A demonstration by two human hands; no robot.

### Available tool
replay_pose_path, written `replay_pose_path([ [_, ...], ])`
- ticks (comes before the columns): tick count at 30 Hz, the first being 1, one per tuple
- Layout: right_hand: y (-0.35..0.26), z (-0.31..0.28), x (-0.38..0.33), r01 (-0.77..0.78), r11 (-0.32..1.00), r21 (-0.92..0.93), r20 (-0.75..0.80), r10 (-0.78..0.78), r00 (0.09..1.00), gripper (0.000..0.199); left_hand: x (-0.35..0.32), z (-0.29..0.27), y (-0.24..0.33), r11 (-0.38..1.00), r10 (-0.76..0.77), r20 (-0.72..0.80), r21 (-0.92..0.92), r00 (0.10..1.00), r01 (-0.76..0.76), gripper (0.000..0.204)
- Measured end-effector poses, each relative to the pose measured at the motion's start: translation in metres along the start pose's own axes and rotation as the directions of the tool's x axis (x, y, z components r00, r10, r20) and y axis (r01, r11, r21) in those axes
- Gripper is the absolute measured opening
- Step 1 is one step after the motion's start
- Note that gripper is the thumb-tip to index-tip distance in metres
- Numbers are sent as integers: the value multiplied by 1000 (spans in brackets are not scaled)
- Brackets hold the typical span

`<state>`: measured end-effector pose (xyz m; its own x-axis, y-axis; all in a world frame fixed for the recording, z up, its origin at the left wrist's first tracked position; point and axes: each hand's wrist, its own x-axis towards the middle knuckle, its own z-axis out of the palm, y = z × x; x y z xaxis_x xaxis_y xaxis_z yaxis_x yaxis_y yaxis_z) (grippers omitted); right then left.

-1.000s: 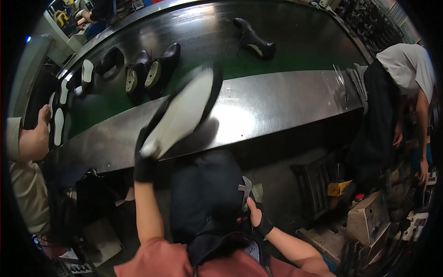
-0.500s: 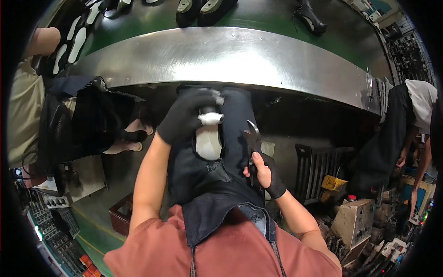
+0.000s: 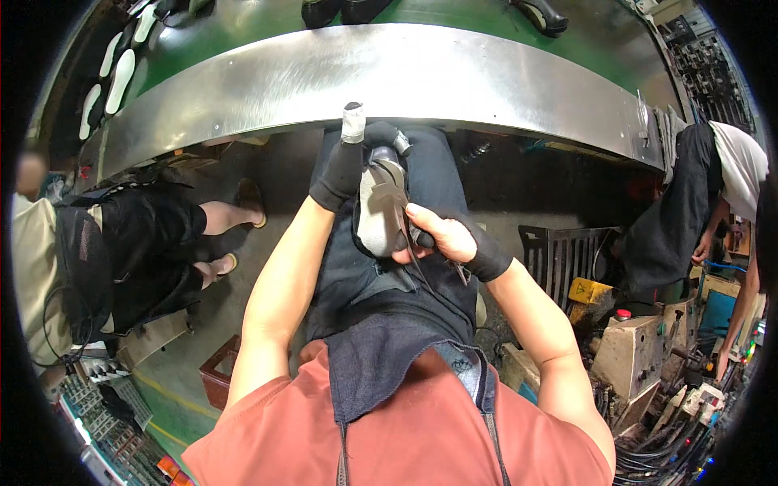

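A shoe upper with a pale grey underside (image 3: 375, 227) lies bottom up across my thighs, its far end near the bench edge. My left hand (image 3: 344, 166), in a black glove with white tape round the fingertips, grips the shoe's far end, one taped finger sticking up. Dark metal pincers (image 3: 391, 194) lie over the middle of the underside, jaws on the shoe; whether they bite its edge cannot be told. My right hand (image 3: 450, 239), in a black glove with bare thumb, is closed round the pincers' handles at the shoe's near right side.
A steel-edged bench (image 3: 267, 89) curves across in front, dark shoes (image 3: 348, 10) and white soles (image 3: 120, 81) on its green top. One person (image 3: 146, 251) stands at left, another (image 3: 685, 211) at right. A slatted rack (image 3: 567, 259) and a grimy machine (image 3: 628, 348) are to my right.
My right hand has brought the pincers from beside my thigh up and left onto the shoe. My left hand has shifted round to the shoe's far end. The whole view has tilted slightly.
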<state>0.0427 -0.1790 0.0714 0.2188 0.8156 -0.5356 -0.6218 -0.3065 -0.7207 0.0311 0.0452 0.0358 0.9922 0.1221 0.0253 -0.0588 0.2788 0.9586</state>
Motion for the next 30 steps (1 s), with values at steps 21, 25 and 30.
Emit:
replay_pose_path([
  [21, -7, 16, 14, -62, 982, -178, -154, 35, 987, 52, -6, 5, 1, 961, 146, -126, 253, 981, -111, 86],
  [25, 56, 37, 41, 120, 835, -537, -414, -385, 825, 44, -13, 8, 0, 956, 193, -115, 246, 974, -160, 86],
  [30, 89, 54, 41, 326, 672, -665, -288, -633, 719, 25, -46, 9, -1, 985, 59, -205, -144, 977, -90, 79],
])
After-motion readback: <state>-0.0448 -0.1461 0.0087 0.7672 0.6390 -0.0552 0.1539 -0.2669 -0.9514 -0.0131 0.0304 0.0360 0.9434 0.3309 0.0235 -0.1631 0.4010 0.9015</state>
